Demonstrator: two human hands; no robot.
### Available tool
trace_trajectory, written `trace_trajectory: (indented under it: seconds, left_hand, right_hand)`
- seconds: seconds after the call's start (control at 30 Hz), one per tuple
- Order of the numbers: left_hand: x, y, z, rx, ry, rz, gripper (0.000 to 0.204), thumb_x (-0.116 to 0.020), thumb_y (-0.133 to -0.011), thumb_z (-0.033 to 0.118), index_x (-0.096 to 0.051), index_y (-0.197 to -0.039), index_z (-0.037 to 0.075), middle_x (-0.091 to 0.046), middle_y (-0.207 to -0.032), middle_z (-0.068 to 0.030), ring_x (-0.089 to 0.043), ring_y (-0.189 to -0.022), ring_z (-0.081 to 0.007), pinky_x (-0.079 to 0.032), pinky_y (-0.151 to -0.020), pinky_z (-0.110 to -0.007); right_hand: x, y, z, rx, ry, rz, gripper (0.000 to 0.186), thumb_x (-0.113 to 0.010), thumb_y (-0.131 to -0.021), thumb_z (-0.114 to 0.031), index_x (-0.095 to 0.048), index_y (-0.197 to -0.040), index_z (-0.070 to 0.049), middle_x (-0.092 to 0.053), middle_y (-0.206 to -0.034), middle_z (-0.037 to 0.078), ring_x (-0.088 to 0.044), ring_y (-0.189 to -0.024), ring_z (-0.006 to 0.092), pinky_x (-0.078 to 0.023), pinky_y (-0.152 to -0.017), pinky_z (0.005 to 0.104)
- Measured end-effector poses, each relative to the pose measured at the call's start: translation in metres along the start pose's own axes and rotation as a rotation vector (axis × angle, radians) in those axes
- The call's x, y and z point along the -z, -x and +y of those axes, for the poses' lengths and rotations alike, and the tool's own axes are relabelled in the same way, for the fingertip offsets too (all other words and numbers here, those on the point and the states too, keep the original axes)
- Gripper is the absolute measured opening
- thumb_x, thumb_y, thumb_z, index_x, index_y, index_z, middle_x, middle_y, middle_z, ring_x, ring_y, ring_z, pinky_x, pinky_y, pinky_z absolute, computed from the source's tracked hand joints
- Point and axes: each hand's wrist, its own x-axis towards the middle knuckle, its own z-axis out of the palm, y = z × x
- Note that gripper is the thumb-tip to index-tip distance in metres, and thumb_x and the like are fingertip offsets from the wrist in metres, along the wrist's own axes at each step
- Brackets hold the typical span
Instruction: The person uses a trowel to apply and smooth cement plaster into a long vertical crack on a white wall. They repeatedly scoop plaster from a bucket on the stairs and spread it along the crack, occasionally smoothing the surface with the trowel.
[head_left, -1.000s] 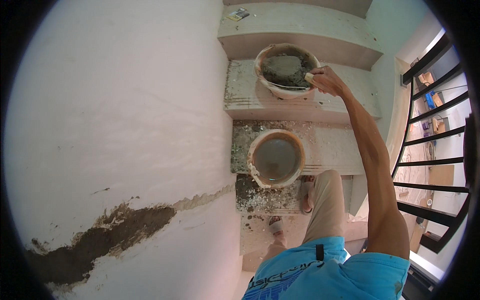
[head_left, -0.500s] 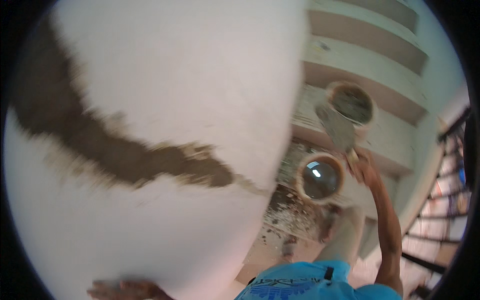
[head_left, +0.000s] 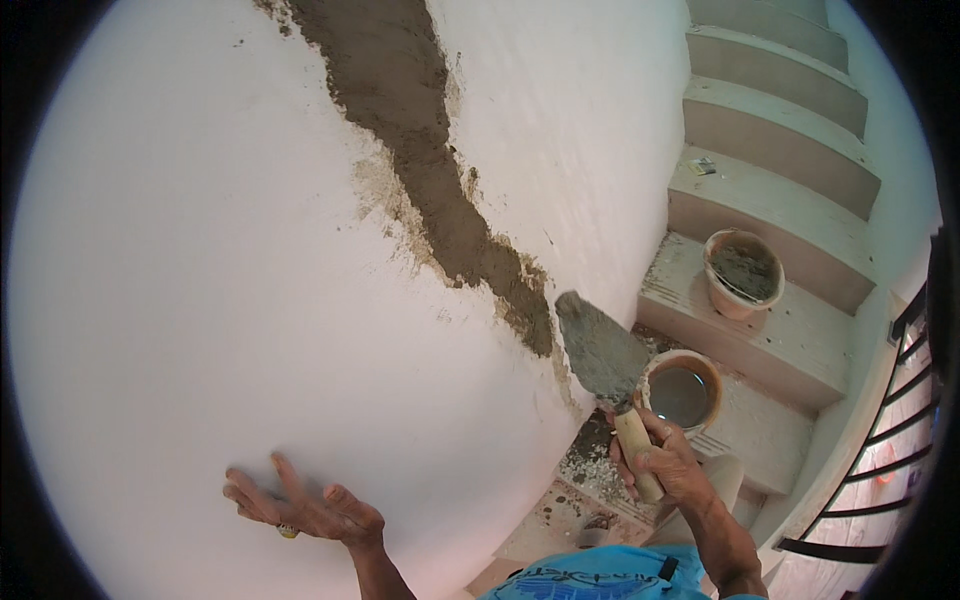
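Note:
In my right hand is a trowel, its pale wooden handle gripped in closed fingers. The broad blade is coated with grey mortar and points up and left, close to the lower end of a strip of brown-grey mortar on the white wall. Whether the blade touches the wall I cannot tell. My left hand is at the wall's lower left, fingers spread and holding nothing, with a ring on one finger.
A bucket of grey mortar stands on a stair step at the right. Lower down, a bucket of water is beside my right hand. Stairs climb toward the top right, with a black metal railing along their side. Debris litters the floor.
The trowel has moved left from beside the mortar bucket to the wall. My left hand has come further up into view. The view has shifted, so the mortar strip appears steeper.

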Motion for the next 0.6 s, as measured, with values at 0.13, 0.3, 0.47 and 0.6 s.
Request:
trace_trajectory:
  seconds: [0.13, 0.3, 0.47, 0.6]
  left_hand:
    - [0.007, 0.0, -0.003, -0.015, 0.06, -0.039, 0.056, -0.03, -0.105, 0.041, -0.049, -0.137, -0.001, -0.022, -0.158, -0.0287, -0.012, -0.15, -0.0451, -0.006, -0.118, -0.065]
    - [0.02, -0.024, -0.022, -0.096, 0.241, 0.12, 0.05, -0.038, -0.105, 0.035, -0.049, -0.137, -0.002, -0.03, -0.155, -0.028, -0.025, -0.146, -0.0452, -0.02, -0.116, -0.064]
    - [0.035, -0.048, -0.049, -0.04, 0.098, 0.286, 0.047, -0.038, -0.106, 0.034, -0.053, -0.136, 0.002, -0.042, -0.152, -0.021, -0.034, -0.144, -0.0395, -0.027, -0.116, -0.06]
    - [0.034, -0.046, -0.064, 0.025, 0.084, 0.345, 0.047, -0.041, -0.104, 0.04, -0.059, -0.131, 0.006, -0.045, -0.152, -0.0162, -0.036, -0.144, -0.0349, -0.024, -0.118, -0.059]
  right_hand:
    - [-0.028, 0.005, -0.017, 0.15, -0.037, -0.038, 0.075, -0.065, -0.075, -0.025, -0.043, -0.141, 0.004, -0.06, -0.095, 0.012, -0.06, -0.067, 0.0161, -0.054, -0.052, 0.03]
    - [-0.066, 0.012, -0.04, 0.317, -0.049, -0.043, 0.075, -0.057, -0.077, -0.012, -0.038, -0.149, 0.001, -0.06, -0.101, 0.012, -0.06, -0.078, 0.0153, -0.053, -0.055, 0.0278]
    - [-0.091, -0.001, -0.053, 0.382, 0.166, 0.045, 0.078, -0.056, -0.077, -0.001, -0.038, -0.152, -0.004, -0.059, -0.1, 0.009, -0.058, -0.073, 0.0118, -0.052, -0.055, 0.0266]
    - [-0.108, -0.017, -0.064, 0.46, 0.308, 0.116, 0.079, -0.056, -0.074, 0.0, -0.039, -0.152, -0.005, -0.06, -0.099, 0.008, -0.057, -0.067, 0.0109, -0.051, -0.054, 0.0258]
